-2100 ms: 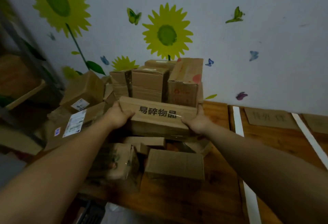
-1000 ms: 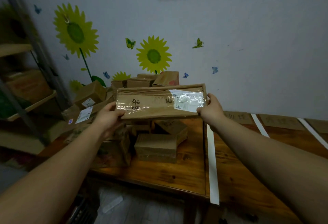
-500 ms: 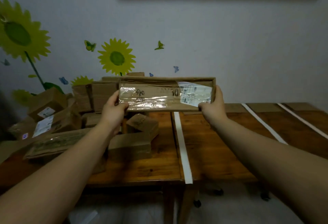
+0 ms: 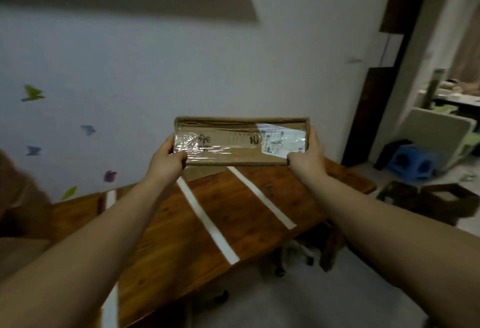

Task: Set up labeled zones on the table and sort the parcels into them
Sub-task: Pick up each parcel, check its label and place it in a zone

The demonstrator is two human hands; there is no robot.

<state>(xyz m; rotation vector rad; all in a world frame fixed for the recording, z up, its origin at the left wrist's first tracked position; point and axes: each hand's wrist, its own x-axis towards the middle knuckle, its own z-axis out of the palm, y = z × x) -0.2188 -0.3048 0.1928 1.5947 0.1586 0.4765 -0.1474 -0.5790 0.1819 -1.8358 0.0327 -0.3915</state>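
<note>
Two bare arms reached out from the bottom of the view, one on each side. Under them stood a brown wooden table (image 4: 241, 213) with long white tape strips (image 4: 207, 221) stuck across its top, making lanes. On the floor to the right sat a dark open box (image 4: 439, 200); it was too dark inside to tell what it held. Farther out, the left hand (image 4: 167, 163) gripped the left end of the parcel (image 4: 233, 143), with the thumb lying on the front and the other fingers hidden behind. The right hand (image 4: 307, 157) gripped the right end, with the thumb on the bottom corner and the fingers curled round the edge. The parcel was a long, flat cardboard box, taped shut with shiny clear tape, so what was inside could not be seen. It had black writing on it and a white label (image 4: 283, 140) near the right end. Both hands held it level, up in the air over the far side of the table, not touching the wood. A flat brown card (image 4: 205, 172) lay on the table just under it. A blue stool (image 4: 413, 165) stood on the floor at the right. Behind everything was a pale wall with butterfly stickers (image 4: 32, 93) on its left side.
</note>
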